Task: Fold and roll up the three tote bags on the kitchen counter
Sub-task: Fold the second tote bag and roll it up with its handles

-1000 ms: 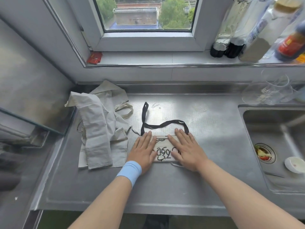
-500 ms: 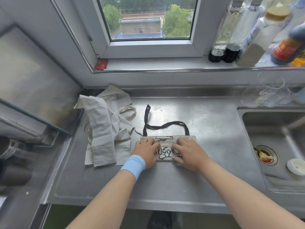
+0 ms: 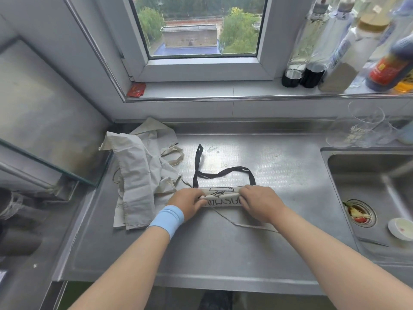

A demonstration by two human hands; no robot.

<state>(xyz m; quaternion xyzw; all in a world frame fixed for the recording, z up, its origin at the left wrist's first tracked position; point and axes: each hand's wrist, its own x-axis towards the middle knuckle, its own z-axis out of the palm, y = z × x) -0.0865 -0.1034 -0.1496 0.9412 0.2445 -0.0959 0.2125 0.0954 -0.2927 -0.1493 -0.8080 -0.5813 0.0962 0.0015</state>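
Note:
A printed cream tote bag (image 3: 222,199) with black lettering lies as a tight roll in the middle of the steel counter (image 3: 201,249). Its black handles (image 3: 223,173) trail away toward the window. My left hand (image 3: 186,201), with a blue wristband, grips the roll's left end. My right hand (image 3: 259,201) grips the right end, fingers curled over it. A loose thread (image 3: 241,223) runs from the roll toward me. Plain beige tote bags (image 3: 138,175) lie in a crumpled heap to the left.
A sink (image 3: 368,198) with a drain strainer and a small white dish (image 3: 400,228) is on the right. Glasses (image 3: 362,126) stand behind it. Bottles (image 3: 335,54) line the windowsill. A glass-edged stove panel (image 3: 44,139) borders the left.
My hands went from lying flat on the folded bag to curling round it. The bag has been rolled away from me into a narrower roll.

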